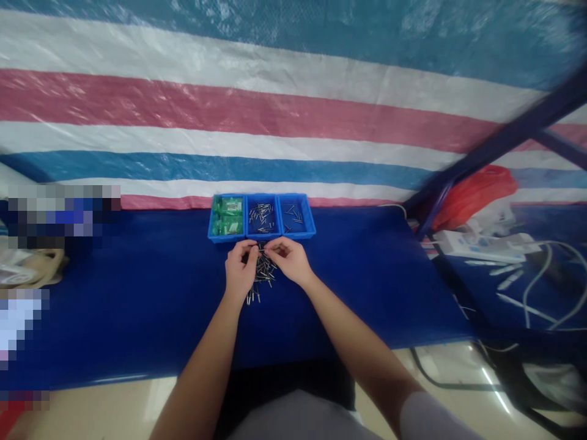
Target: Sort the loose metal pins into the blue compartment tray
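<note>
My left hand (240, 263) and my right hand (290, 258) meet over a loose pile of thin metal pins (265, 270) on the blue table. Fingers of both hands are closed in a pinch around what looks like one thin metal pin (261, 249), held level between them. Just beyond my fingertips stands a blue tray (212, 234) with three compartments. Green packets (228, 215) fill its left one, many metal pins (261, 216) lie in the middle one, and a few pins (297, 215) lie in the right one. The pin's fine details are too small to make out.
A striped plastic sheet (257, 110) hangs behind the blue table (151, 287). On the right are a dark metal frame post (428, 211), a red bag (474, 195), a white power strip (486, 244) and cables. A tan basket (50, 269) sits at the left edge.
</note>
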`<action>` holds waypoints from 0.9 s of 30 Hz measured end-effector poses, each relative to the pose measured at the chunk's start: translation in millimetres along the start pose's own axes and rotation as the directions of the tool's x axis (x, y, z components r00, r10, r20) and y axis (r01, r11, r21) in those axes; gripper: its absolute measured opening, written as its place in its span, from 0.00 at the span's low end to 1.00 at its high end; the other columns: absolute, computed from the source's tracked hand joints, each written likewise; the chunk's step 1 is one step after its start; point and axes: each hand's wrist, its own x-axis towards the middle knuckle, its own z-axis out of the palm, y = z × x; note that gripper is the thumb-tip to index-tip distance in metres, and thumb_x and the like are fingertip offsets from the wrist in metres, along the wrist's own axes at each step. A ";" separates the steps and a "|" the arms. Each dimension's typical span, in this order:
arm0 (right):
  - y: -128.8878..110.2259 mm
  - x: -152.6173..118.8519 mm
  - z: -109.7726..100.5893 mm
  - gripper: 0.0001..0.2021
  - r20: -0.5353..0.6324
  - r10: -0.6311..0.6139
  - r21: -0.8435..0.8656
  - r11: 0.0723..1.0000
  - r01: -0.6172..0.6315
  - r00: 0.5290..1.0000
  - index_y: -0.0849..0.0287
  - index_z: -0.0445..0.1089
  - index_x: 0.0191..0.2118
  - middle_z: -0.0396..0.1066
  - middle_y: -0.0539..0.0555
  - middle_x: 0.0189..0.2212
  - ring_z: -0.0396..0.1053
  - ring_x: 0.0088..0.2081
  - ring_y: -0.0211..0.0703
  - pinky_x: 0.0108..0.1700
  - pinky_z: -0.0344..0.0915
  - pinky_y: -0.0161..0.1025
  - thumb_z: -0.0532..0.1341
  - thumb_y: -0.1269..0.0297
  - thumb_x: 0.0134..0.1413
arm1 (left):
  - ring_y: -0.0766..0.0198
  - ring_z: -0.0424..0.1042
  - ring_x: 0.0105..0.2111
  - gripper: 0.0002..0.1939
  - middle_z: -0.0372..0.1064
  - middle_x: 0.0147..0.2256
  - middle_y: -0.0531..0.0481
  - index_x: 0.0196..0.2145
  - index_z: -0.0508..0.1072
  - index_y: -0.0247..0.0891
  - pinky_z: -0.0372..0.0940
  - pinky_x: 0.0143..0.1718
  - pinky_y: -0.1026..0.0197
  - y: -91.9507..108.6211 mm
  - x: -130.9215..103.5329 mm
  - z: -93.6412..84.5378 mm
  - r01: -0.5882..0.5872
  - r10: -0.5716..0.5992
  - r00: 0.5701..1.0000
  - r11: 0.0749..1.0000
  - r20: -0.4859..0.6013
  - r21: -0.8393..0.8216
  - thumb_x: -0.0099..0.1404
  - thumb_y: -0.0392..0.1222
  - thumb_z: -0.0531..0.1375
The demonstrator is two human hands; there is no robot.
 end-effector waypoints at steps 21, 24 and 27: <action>-1.0 -0.7 -2.3 0.11 0.034 -0.013 -0.159 0.987 0.019 0.999 0.57 0.76 0.40 0.79 0.54 0.33 0.76 0.34 0.43 0.38 0.72 0.40 0.66 0.59 0.53 | 0.61 0.75 0.34 0.09 0.76 0.30 0.51 0.39 0.75 0.42 0.68 0.44 0.57 0.8 1.2 0.3 -0.031 0.031 0.999 0.999 0.012 0.039 0.66 0.47 0.59; -0.8 -0.9 -2.9 0.09 0.044 -0.034 -0.219 0.975 0.043 0.998 0.57 0.77 0.40 0.79 0.54 0.34 0.76 0.33 0.42 0.38 0.72 0.40 0.66 0.61 0.53 | 0.62 0.75 0.33 0.10 0.75 0.28 0.51 0.41 0.74 0.42 0.68 0.42 0.57 0.1 0.6 0.6 -0.005 0.005 1.000 1.000 0.020 0.007 0.67 0.48 0.58; -1.7 -0.7 -3.8 0.08 0.034 -0.053 -0.265 0.962 0.060 0.998 0.56 0.77 0.38 0.79 0.54 0.34 0.75 0.32 0.42 0.38 0.71 0.39 0.66 0.60 0.54 | 0.61 0.76 0.36 0.11 0.77 0.32 0.50 0.42 0.75 0.42 0.69 0.45 0.56 0.9 0.2 0.6 -0.002 0.002 1.000 1.000 0.002 0.015 0.66 0.49 0.59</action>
